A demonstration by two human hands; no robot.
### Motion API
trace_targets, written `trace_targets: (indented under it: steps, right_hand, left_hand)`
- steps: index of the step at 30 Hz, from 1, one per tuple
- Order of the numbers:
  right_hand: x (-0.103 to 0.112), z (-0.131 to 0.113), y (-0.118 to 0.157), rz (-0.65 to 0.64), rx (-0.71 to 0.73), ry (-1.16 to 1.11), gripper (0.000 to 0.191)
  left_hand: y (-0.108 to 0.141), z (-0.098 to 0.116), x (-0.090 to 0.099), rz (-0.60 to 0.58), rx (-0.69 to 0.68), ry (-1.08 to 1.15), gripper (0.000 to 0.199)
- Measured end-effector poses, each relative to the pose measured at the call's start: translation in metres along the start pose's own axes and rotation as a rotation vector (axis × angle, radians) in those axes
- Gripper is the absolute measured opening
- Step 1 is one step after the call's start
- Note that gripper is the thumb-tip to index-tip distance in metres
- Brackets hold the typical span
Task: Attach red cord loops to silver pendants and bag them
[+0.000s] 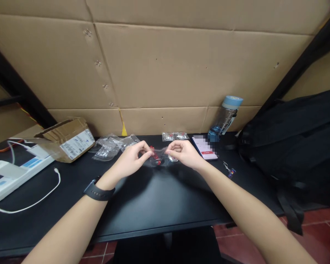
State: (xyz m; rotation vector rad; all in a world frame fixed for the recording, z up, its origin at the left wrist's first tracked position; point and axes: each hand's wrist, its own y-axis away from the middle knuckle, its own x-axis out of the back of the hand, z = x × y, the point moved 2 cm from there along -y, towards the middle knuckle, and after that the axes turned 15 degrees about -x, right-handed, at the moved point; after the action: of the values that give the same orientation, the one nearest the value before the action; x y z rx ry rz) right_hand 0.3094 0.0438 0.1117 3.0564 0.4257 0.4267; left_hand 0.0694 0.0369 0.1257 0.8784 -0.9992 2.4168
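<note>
Above the middle of the black table, a small clear plastic bag (160,157) with red pieces inside is stretched between both hands. My left hand (133,157) pinches its left side, close to the red pieces. The bag's right side is pinched by my right hand (184,154), and a small round silvery item (172,158) shows just beside those fingertips. Whether that item is inside the bag I cannot tell. Two small clear packets (175,136) lie behind the hands, near the cardboard wall. Crumpled clear plastic bags (107,147) lie to the left of my left hand.
An open cardboard box (75,141), a white power strip (19,174) and a white cable (56,187) are at the left. At the right are a phone (203,146), a water bottle (224,117), a keychain (231,172) and a black backpack (297,146).
</note>
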Motion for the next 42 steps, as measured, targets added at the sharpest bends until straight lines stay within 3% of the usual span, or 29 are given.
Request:
trace_targets:
  steps: [5,10,14,21,27,31,34,42]
  right_hand:
    - [0.000,0.008,-0.005,0.045,0.052,-0.005,0.028]
    - [0.002,0.011,-0.006,0.048,0.117,0.031,0.034]
    - [0.001,0.008,-0.003,-0.011,0.175,0.172,0.041]
    - [0.000,0.011,-0.004,0.019,0.188,0.266,0.039]
    - [0.005,0.016,-0.008,-0.008,0.174,0.234,0.042]
    - [0.009,0.014,-0.011,0.031,0.206,0.221,0.009]
    - [0.010,0.010,-0.011,0.068,0.229,0.207,0.014]
    - [0.010,0.006,-0.007,0.093,0.132,0.110,0.032]
  left_hand:
    - [0.001,-0.002,-0.008,0.043,-0.001,-0.026,0.015]
    - [0.002,-0.002,-0.018,0.093,-0.015,-0.031,0.045]
    - [0.002,-0.002,-0.022,0.101,-0.023,-0.053,0.040]
    - [0.002,-0.007,-0.023,0.023,-0.024,-0.068,0.048]
    - [0.001,-0.014,-0.024,0.059,0.013,-0.070,0.039]
    - [0.000,-0.014,-0.019,0.146,0.037,-0.038,0.029]
    - [-0.001,-0.008,-0.016,0.171,-0.013,-0.022,0.015]
    - [-0.001,-0.004,-0.018,0.180,-0.124,-0.067,0.024]
